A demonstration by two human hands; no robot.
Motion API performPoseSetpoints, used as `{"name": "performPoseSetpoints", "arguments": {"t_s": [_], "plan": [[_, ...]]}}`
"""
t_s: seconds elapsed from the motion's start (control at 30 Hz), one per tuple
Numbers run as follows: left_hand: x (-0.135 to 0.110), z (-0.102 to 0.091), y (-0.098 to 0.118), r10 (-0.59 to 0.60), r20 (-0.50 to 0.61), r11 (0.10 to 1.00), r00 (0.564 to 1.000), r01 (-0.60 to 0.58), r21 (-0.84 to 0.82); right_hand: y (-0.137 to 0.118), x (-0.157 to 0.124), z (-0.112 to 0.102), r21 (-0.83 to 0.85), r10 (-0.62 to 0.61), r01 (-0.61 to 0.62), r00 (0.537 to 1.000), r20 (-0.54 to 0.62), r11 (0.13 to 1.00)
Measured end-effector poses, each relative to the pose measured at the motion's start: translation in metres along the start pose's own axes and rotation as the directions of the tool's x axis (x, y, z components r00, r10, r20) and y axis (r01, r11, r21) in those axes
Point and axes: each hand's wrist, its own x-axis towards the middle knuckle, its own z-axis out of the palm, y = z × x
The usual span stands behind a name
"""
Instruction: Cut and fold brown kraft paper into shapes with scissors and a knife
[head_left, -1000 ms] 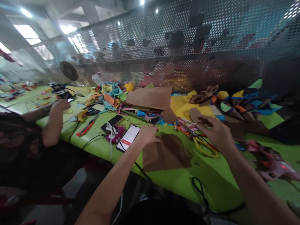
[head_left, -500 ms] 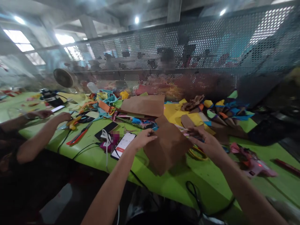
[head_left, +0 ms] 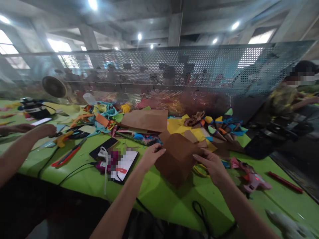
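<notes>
A dark brown sheet of paper (head_left: 177, 158) is lifted off the green table (head_left: 161, 196), bent upward in the middle. My left hand (head_left: 151, 155) pinches its left edge. My right hand (head_left: 211, 164) grips its right edge, fingers curled over the paper. Under the right hand lie yellow-handled scissors (head_left: 198, 170), partly hidden.
A phone (head_left: 123, 165) with a white cable lies left of my left hand, a second dark phone (head_left: 103, 148) behind it. A pink glue gun (head_left: 250, 177) sits to the right. Coloured paper scraps and a tan sheet (head_left: 147, 120) pile behind. A co-worker's arm (head_left: 22, 146) reaches in at left.
The brown sheet lay flat under my left hand; both hands have since taken its edges and raised it. My right hand came in from the right. The camera tilted up.
</notes>
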Motion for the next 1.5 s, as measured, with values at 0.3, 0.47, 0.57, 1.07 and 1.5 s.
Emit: {"name": "performPoseSetpoints", "arguments": {"t_s": [0.3, 0.47, 0.57, 1.07, 1.5], "plan": [[-0.011, -0.001, 0.043, 0.477, -0.109, 0.857, 0.872, -0.434, 0.279, -0.030, -0.003, -0.003, -0.282, -0.341, 0.331, 0.940, 0.016, 0.901], [-0.027, 0.007, 0.034, 0.495, -0.026, 0.710, 0.869, -0.387, 0.589, -0.015, -0.014, -0.008, -0.725, -0.536, 0.536, 0.799, 0.272, 0.432], [-0.041, 0.015, 0.014, 0.373, 0.049, 0.650, 0.927, -0.299, 0.698, 0.010, -0.030, -0.007, -0.773, -0.415, 0.566, 0.801, 0.432, 0.287], [-0.112, 0.019, -0.014, 0.124, 0.114, 0.703, 0.986, -0.168, 0.691, 0.046, -0.059, -0.007, -0.656, -0.199, 0.503, 0.853, 0.483, 0.563], [-0.113, 0.021, -0.018, 0.084, -0.116, 0.731, 0.990, 0.019, 0.682, 0.035, -0.045, 0.011, -0.811, -0.026, 0.364, 0.917, 0.397, 0.458]]}}
